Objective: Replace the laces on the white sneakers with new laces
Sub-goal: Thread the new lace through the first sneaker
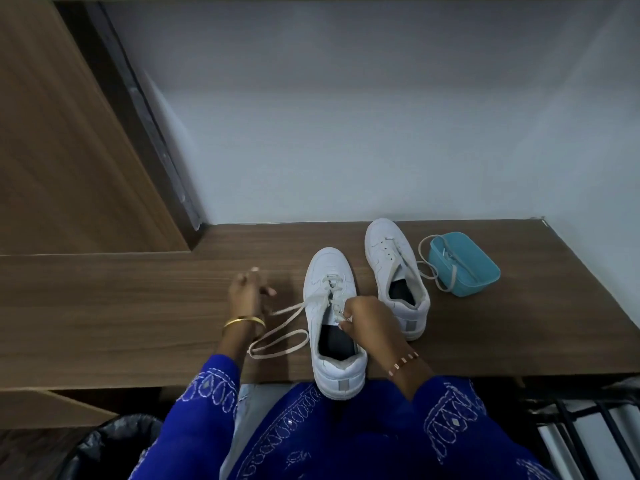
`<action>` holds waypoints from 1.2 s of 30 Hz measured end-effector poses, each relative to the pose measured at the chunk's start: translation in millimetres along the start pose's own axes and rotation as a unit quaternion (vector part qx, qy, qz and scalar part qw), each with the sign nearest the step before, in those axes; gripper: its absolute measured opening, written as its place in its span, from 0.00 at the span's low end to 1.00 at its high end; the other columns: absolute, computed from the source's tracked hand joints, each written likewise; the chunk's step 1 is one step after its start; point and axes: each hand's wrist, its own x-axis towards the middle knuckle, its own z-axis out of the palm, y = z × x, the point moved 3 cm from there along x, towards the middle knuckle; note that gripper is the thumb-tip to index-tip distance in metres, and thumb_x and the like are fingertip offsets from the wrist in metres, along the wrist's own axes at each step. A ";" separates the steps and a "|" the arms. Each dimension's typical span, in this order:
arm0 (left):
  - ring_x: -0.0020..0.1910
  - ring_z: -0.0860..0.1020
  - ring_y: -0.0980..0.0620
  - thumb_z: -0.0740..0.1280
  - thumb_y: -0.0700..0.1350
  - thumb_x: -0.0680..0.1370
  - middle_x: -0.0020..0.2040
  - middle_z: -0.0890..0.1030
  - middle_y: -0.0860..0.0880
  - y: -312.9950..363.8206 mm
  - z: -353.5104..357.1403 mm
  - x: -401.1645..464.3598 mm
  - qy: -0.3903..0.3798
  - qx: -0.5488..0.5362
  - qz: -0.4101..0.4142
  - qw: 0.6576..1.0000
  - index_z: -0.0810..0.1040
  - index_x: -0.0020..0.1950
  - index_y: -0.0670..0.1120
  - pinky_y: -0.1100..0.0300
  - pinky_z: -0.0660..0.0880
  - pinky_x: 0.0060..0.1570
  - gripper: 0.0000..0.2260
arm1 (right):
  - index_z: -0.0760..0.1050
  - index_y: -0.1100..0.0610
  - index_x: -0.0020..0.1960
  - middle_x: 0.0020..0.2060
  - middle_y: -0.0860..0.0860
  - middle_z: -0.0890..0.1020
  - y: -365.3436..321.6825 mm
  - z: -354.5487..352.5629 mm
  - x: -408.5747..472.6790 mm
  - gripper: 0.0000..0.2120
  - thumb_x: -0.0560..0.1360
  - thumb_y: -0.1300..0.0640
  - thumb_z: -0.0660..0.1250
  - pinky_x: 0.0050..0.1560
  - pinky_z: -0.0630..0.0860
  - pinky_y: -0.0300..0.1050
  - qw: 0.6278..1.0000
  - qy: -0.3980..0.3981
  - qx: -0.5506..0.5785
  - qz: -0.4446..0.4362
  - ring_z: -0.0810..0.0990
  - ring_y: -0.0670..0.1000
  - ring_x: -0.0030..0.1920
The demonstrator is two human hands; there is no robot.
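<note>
Two white sneakers stand on a wooden desk. The near sneaker has its heel at the front edge and is partly laced with an off-white lace. That lace trails left in a long loop over the desk. My right hand pinches the lace at the upper eyelets of this shoe. My left hand, fingers curled, holds the lace's free run left of the shoe. The far sneaker sits behind and to the right, with its own lace trailing right.
A teal plastic box stands right of the far sneaker, with that shoe's lace draped over its rim. A wooden cabinet panel rises at the left. A black bin bag is at the lower left and a black rack at the lower right.
</note>
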 end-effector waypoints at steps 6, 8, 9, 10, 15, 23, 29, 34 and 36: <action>0.34 0.73 0.52 0.66 0.44 0.76 0.32 0.75 0.52 -40.1 30.0 -19.0 -0.171 0.335 0.156 0.913 0.72 0.35 0.50 0.62 0.67 0.34 0.10 | 0.76 0.61 0.56 0.51 0.57 0.80 0.5 0.1 -0.1 0.12 0.77 0.56 0.62 0.48 0.72 0.45 1.000 0.004 0.003 -0.003 0.78 0.56 0.52; 0.30 0.70 0.56 0.65 0.43 0.76 0.28 0.73 0.54 -42.6 31.8 -23.0 -0.202 0.416 0.197 0.865 0.70 0.29 0.52 0.69 0.61 0.29 0.15 | 0.77 0.61 0.55 0.50 0.57 0.81 2.9 1.6 0.5 0.12 0.76 0.55 0.62 0.49 0.72 0.45 1.000 0.008 0.010 -0.005 0.78 0.56 0.52; 0.29 0.68 0.58 0.65 0.42 0.76 0.27 0.71 0.55 -41.4 30.4 -23.0 -0.205 0.427 0.205 0.857 0.68 0.28 0.53 0.69 0.60 0.28 0.17 | 0.77 0.61 0.54 0.50 0.57 0.81 3.9 2.5 0.9 0.12 0.76 0.55 0.63 0.49 0.72 0.46 1.000 0.010 0.014 -0.005 0.78 0.55 0.51; 0.28 0.67 0.59 0.64 0.41 0.76 0.26 0.69 0.55 -40.2 28.7 -20.9 -0.202 0.421 0.206 0.860 0.68 0.27 0.52 0.69 0.59 0.27 0.18 | 0.77 0.61 0.54 0.49 0.57 0.81 4.9 2.9 1.2 0.12 0.76 0.55 0.63 0.49 0.72 0.45 1.000 0.011 0.019 -0.004 0.78 0.55 0.51; 0.27 0.63 0.51 0.61 0.36 0.77 0.27 0.66 0.47 -16.8 5.9 -8.1 0.008 0.062 0.064 0.996 0.68 0.29 0.44 0.65 0.62 0.23 0.17 | 0.78 0.61 0.53 0.48 0.57 0.81 7.5 3.8 3.0 0.12 0.76 0.55 0.63 0.49 0.73 0.46 0.999 0.014 0.032 0.000 0.79 0.55 0.50; 0.25 0.65 0.51 0.58 0.37 0.76 0.28 0.70 0.45 -26.4 -11.6 -3.8 0.079 0.024 -0.054 0.995 0.70 0.29 0.42 0.59 0.62 0.28 0.15 | 0.77 0.61 0.54 0.50 0.57 0.80 8.1 5.3 5.8 0.13 0.76 0.54 0.62 0.50 0.71 0.45 0.999 0.006 0.030 0.009 0.78 0.55 0.52; 0.38 0.77 0.43 0.61 0.48 0.76 0.36 0.80 0.41 -34.0 -7.8 -6.5 -0.118 0.558 0.035 0.820 0.78 0.36 0.40 0.58 0.69 0.38 0.15 | 0.77 0.60 0.54 0.50 0.56 0.80 8.5 7.2 7.6 0.13 0.76 0.53 0.63 0.49 0.72 0.44 0.999 0.000 0.029 0.014 0.78 0.55 0.52; 0.55 0.77 0.43 0.61 0.49 0.76 0.56 0.79 0.43 -32.7 7.4 -10.6 -0.094 0.675 0.120 0.722 0.74 0.60 0.44 0.54 0.73 0.50 0.15 | 0.78 0.61 0.52 0.48 0.58 0.81 6.4 4.8 7.0 0.11 0.75 0.55 0.63 0.48 0.73 0.45 1.000 0.007 0.012 0.005 0.79 0.57 0.51; 0.55 0.76 0.42 0.59 0.46 0.77 0.57 0.78 0.43 -33.8 20.3 -11.6 -0.126 0.662 0.180 0.716 0.73 0.61 0.44 0.53 0.73 0.52 0.14 | 0.78 0.61 0.52 0.48 0.58 0.82 6.6 5.1 6.7 0.11 0.75 0.55 0.63 0.48 0.73 0.45 1.000 0.008 0.012 0.003 0.79 0.57 0.51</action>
